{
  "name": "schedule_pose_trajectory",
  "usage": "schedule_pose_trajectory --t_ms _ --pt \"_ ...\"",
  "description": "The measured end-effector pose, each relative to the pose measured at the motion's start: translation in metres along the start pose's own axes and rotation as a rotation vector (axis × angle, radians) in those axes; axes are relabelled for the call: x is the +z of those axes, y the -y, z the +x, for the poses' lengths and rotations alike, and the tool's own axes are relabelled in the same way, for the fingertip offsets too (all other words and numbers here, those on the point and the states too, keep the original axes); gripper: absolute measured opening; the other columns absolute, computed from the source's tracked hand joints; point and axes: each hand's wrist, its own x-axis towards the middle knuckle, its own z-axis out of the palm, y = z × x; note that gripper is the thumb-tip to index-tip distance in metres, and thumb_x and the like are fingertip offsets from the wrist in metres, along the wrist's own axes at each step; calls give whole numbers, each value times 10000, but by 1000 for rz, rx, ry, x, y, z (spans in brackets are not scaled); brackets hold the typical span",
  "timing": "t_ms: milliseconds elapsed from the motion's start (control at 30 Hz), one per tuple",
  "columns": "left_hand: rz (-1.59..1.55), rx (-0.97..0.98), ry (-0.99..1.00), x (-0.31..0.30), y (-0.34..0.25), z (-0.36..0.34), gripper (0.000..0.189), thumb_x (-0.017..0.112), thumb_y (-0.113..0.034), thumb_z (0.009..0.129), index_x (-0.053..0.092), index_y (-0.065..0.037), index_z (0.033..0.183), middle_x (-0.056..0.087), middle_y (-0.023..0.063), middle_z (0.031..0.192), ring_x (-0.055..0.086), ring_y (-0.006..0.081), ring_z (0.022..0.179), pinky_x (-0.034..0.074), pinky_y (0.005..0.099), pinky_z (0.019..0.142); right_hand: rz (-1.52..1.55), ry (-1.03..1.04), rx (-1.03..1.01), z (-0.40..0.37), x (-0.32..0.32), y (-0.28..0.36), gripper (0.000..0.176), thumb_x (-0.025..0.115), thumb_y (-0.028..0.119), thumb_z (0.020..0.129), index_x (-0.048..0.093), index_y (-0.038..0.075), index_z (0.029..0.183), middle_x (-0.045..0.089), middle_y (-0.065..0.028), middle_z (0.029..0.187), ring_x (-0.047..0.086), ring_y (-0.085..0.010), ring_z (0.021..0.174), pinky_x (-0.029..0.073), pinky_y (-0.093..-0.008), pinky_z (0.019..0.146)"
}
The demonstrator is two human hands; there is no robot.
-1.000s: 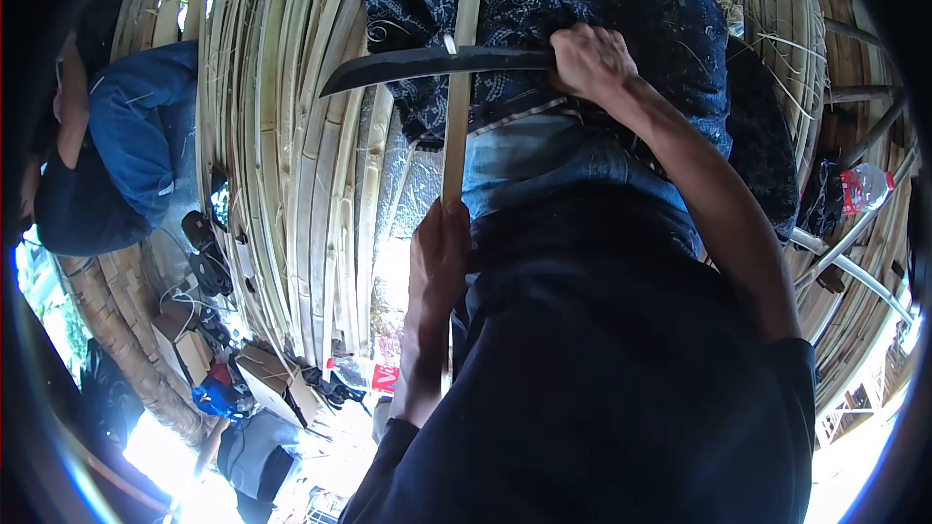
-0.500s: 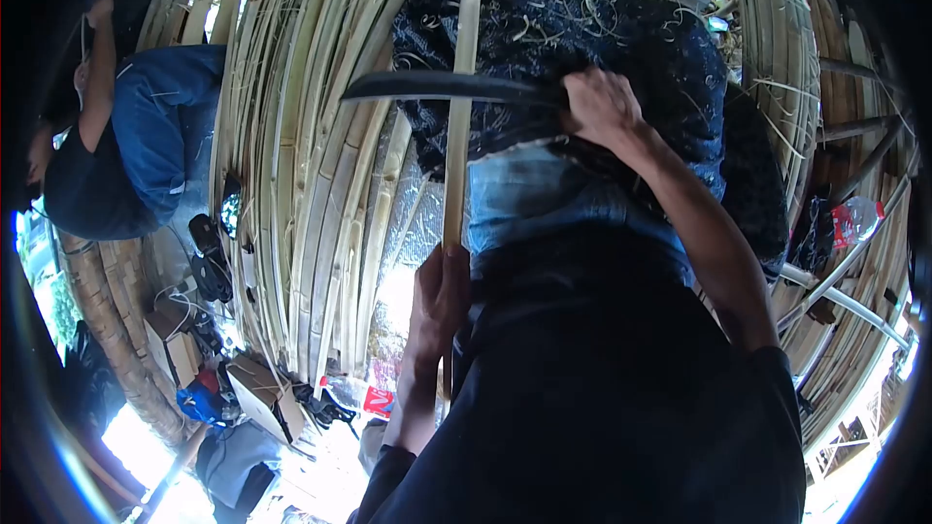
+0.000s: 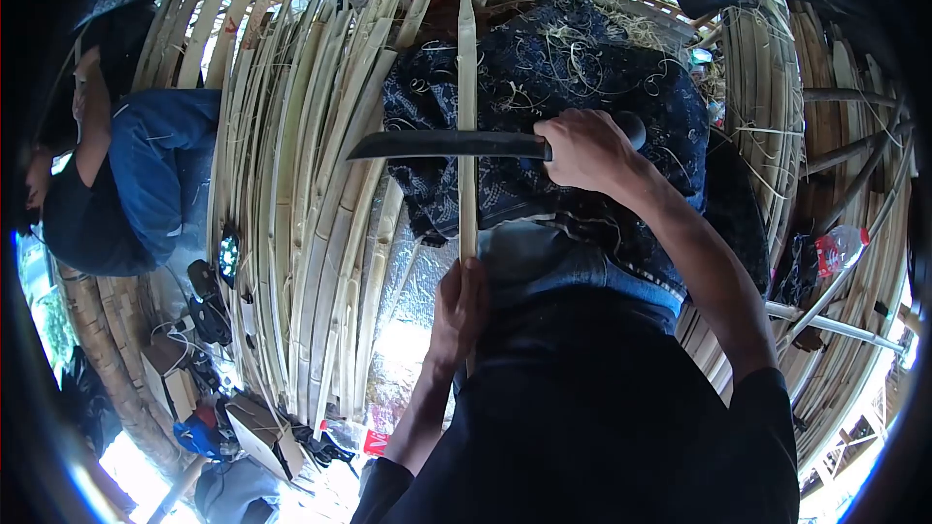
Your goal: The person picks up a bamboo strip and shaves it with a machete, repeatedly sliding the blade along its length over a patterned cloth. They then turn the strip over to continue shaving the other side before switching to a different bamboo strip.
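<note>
My right hand (image 3: pixel 594 150) is closed around the handle of a machete (image 3: pixel 427 144), whose round pommel shows beyond the fist. The dark blade points left and lies across a long bamboo strip (image 3: pixel 467 87), apparently touching it. Lower down, my left hand (image 3: pixel 458 311) grips the same strip close to my body, the thumb along it. The strip runs away from me over a dark patterned cloth (image 3: pixel 621 68) spread across my lap. Pale curled shavings (image 3: pixel 573 53) lie on that cloth.
Many split bamboo strips (image 3: pixel 311 204) lie lengthwise to my left, with more bamboo (image 3: pixel 762 97) at the right. Another person (image 3: pixel 160 165) sits at the far left. A red-labelled plastic bottle (image 3: pixel 842 250) is at the right; cardboard boxes (image 3: pixel 262 427) stand at lower left.
The view has tilted up, so the scene sits lower in the picture. My right hand has drawn the machete slightly nearer to me along the strip. The left hand keeps its grip.
</note>
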Motion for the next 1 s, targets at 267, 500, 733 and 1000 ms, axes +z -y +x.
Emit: schedule_pose_trajectory --t_ms 267,500,733,1000 --pt "-50 -110 57 -2 -9 -2 171 591 70 916 554 54 1082 532 177 779 514 340 592 407 443 492 -110 83 32 -14 -15 -19 301 740 281 735 663 48 907 693 -157 755 704 -348 758 560 -472 727" --pt "71 0 -3 4 -2 -1 162 613 48 919 569 37 1074 546 179 808 533 332 629 436 427 513 -13 3 52 -26 19 -13 340 737 280 729 682 53 976 707 -191 866 707 -361 835 571 -471 781" --pt "-101 -89 174 -9 -5 3 385 644 96 878 531 66 1244 554 139 941 538 269 680 465 355 580 -31 14 79 -23 31 -8 337 768 272 695 724 64 956 703 -196 915 708 -366 858 569 -470 797" --pt "63 97 55 -12 -1 -10 347 621 103 886 535 69 1220 563 151 875 550 288 686 463 370 578 -65 25 105 -26 38 -5 308 771 273 708 721 53 919 698 -218 924 704 -382 863 562 -471 808"
